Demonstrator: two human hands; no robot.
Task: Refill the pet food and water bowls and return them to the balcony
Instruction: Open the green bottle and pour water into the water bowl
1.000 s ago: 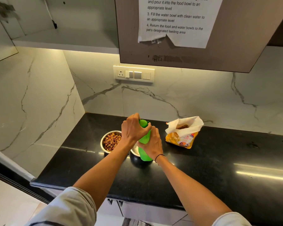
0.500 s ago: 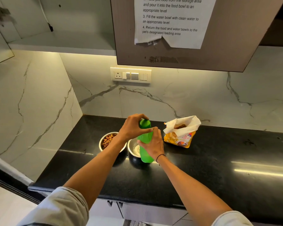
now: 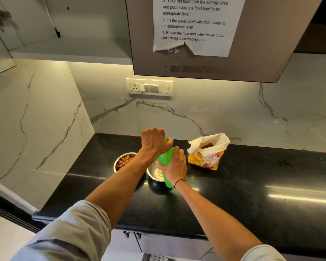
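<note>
Sheet [image 3: 196, 25] on cabinet reads "3. Fill the water bowl with clean water". Right hand [image 3: 174, 166] wrapped around green bottle [image 3: 166, 159]; left hand [image 3: 154, 141] fingers curled tight over its cap, above the water bowl [image 3: 155, 174].

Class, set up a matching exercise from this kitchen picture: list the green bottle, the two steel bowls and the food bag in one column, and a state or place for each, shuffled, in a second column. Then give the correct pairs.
Column 1
1. bottle
2. left bowl
3. right bowl
4. food bag

Column 2
A. open at the top, standing nearest the wall
B. holds brown kibble
C. gripped by both hands, left hand on its top, right hand round its body
D. shiny inside, no kibble, just beside the bottle

Pairs: 1-C, 2-B, 3-D, 4-A
</note>
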